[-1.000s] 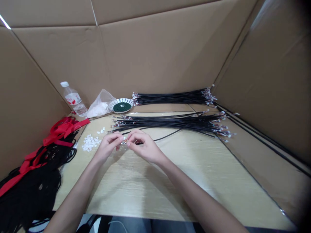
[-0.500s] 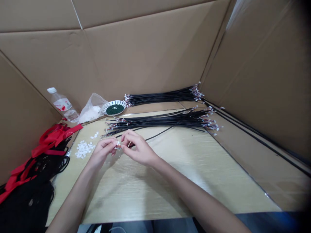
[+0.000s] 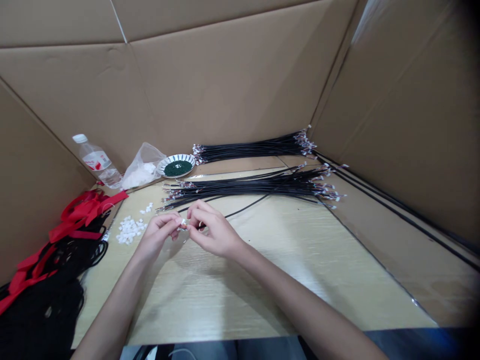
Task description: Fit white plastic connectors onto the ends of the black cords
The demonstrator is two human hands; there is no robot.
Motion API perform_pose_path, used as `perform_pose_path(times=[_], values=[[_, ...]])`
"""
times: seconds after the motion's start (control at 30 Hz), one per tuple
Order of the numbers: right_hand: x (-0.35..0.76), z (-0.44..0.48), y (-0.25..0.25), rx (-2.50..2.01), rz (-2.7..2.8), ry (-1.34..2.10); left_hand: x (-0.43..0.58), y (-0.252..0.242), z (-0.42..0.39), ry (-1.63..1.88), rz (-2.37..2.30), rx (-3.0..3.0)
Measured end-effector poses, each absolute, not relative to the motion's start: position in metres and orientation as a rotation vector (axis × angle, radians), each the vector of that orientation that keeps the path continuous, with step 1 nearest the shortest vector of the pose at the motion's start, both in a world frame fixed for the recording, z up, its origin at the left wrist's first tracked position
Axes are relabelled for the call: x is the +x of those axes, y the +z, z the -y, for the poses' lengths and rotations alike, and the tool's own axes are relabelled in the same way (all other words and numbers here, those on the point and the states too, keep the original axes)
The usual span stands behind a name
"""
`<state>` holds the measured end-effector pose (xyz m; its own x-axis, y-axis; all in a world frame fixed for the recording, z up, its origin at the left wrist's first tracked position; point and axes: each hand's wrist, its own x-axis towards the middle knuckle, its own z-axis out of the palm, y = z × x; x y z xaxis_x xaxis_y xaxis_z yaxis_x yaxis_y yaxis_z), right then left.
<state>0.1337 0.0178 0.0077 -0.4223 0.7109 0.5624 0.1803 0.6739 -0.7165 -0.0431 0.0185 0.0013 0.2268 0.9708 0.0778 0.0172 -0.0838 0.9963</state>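
Note:
My left hand (image 3: 159, 234) and my right hand (image 3: 212, 231) meet above the wooden table (image 3: 262, 260), fingertips pinched together. Between them sits a small white connector (image 3: 183, 222) at the end of a thin black cable (image 3: 243, 208) that trails off to the right from my right hand. Just behind my hands lies a bundle of black cables (image 3: 255, 187) with bared wire ends. A loose pile of small white connectors (image 3: 129, 230) rests on the table left of my left hand.
A second cable bundle (image 3: 251, 148) lies along the back cardboard wall. At the back left stand a water bottle (image 3: 95, 161), a clear plastic bag (image 3: 142, 167) and a striped dish of dark green bits (image 3: 177, 166). Red and black straps (image 3: 56, 240) heap at the left edge. Cardboard walls enclose the table.
The view shifted right and slightly down a second ago, then held. My hands stay pinched together on the connector and cable end with only small finger movements.

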Motion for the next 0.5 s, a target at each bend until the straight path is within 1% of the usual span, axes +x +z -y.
perform_pose_path(times=[0.5], values=[[0.1326, -0.0176, 0.0058, -0.691, 1.948, 0.715, -0.0467, -0.0024, -0.0207, 1.084, -1.037, 1.498]])
